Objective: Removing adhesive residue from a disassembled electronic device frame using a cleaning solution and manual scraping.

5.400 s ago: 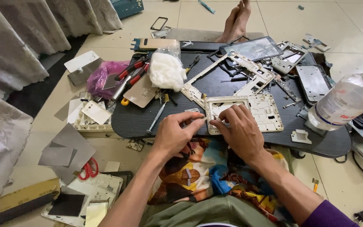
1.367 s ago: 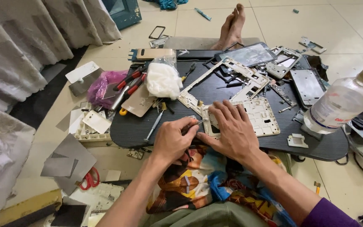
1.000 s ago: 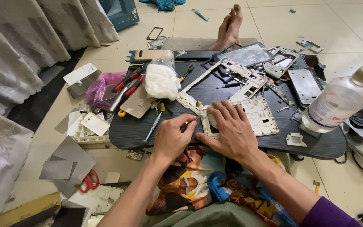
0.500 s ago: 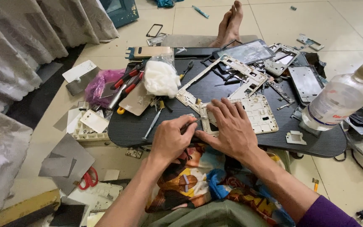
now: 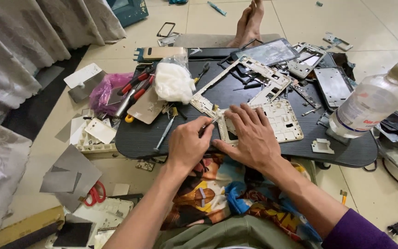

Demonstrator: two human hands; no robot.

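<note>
You sit on a pale beige tiled floor in soft, even light. Grey patterned curtains hang along your left, beside a low black oval surface.

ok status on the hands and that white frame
Left hand grips thin metal tool, tip at white plastic tablet frame. Right hand flat on frame. Second white frame lies just behind.

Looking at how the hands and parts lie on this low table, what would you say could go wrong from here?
The thin tool in the left hand points toward the right hand pressing the white frame; a slip might jab the fingers. The clear bottle leans at the black table edge and may tip onto loose parts.
</note>
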